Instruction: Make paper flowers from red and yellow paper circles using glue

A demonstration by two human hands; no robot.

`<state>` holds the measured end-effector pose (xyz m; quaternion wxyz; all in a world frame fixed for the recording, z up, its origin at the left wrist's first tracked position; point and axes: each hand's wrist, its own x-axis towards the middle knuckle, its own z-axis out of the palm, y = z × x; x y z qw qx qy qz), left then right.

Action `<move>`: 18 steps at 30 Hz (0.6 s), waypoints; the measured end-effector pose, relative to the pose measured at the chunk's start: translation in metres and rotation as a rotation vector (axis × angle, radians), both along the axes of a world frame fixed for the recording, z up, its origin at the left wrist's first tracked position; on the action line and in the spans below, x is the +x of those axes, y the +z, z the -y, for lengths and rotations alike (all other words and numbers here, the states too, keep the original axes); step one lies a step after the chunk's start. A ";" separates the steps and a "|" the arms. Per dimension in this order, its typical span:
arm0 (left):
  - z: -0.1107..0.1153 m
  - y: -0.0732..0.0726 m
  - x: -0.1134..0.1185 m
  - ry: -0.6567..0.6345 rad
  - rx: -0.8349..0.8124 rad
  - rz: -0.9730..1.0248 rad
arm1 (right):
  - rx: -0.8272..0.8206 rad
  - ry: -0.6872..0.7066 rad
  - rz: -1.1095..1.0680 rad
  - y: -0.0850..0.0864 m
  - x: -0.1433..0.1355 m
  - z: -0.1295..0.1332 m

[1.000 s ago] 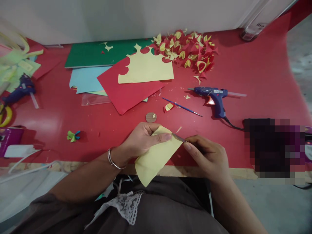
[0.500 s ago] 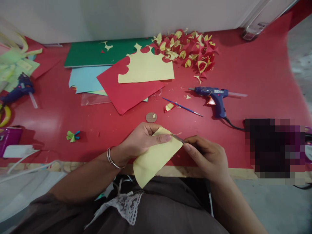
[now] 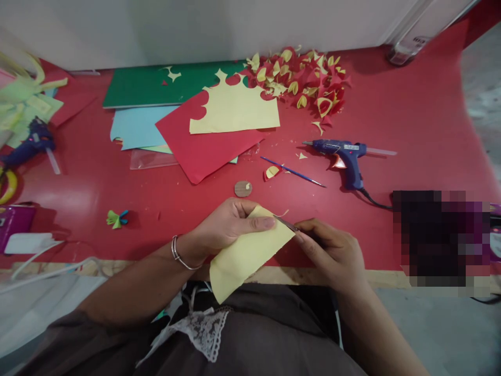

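A sheet of pale yellow paper (image 3: 245,258) is pinched in my left hand (image 3: 230,222), thumb on top. Scissors (image 3: 287,224) are gripped in my right hand (image 3: 332,256); their thin blades meet the paper's upper right edge near my left thumb, and the handles are mostly hidden by my fingers. A narrow paper sliver curls up beside the blades. Just beyond my left hand lies a small brown oval disc (image 3: 241,189) with a pale bit on it. A folded red and yellow paper piece (image 3: 271,172) and a thin blue brush (image 3: 297,173) lie farther back.
A blue glue gun (image 3: 340,151) lies at the right; another glue gun (image 3: 29,141) is far left. Cut red paper (image 3: 219,156) and yellow paper (image 3: 242,112) overlap a green board (image 3: 141,86). Red and yellow scraps (image 3: 301,78) are heaped behind. A small green-blue paper flower (image 3: 116,219) sits left.
The yellow paper has turned slightly, its lower end shifting left. Both hands keep their hold, and the scissors stay at the paper's edge.
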<state>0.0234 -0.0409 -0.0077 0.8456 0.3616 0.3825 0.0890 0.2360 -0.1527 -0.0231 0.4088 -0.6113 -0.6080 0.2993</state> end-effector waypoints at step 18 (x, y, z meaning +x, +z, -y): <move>0.000 0.000 0.001 -0.056 0.038 0.042 | -0.012 0.013 0.051 -0.003 0.000 0.002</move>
